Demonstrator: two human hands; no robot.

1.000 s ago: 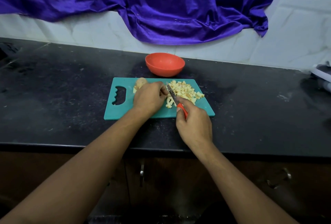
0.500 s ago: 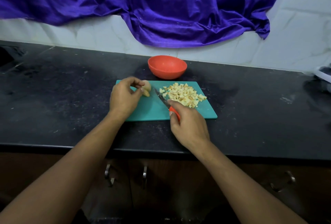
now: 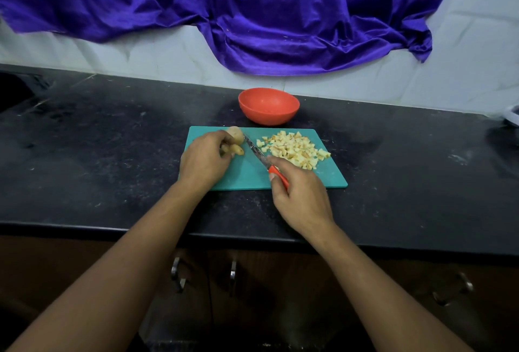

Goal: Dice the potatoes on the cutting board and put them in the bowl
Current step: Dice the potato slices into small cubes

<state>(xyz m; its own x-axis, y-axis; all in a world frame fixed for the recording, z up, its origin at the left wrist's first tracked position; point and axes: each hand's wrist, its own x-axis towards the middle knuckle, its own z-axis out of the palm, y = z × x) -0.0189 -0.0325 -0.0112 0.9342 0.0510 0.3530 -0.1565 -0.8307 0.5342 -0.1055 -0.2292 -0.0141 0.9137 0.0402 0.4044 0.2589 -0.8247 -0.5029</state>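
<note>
Nearest, at the front edge of the cutting board (image 3: 247, 176), the right hand (image 3: 302, 197) grips the red handle of the knife (image 3: 257, 153), one finger stretched forward towards the blade. I judge that this hold steadies the blade, which slants across the board's middle with its tip just beside the potato (image 3: 236, 135). Over the board's left part, the left hand (image 3: 203, 162) curls its fingers round the uncut potato pieces, pinning them to the board so they cannot roll under the cut. On the board's right part lies the heap of diced potato (image 3: 295, 149), set aside, I judge, to leave the middle free for cutting. Just beyond the board's far edge stands the orange bowl (image 3: 268, 111) — close enough for a short transfer, and no dice show inside it. Well behind the board, a purple cloth (image 3: 280, 14) hangs over the wall.
</note>
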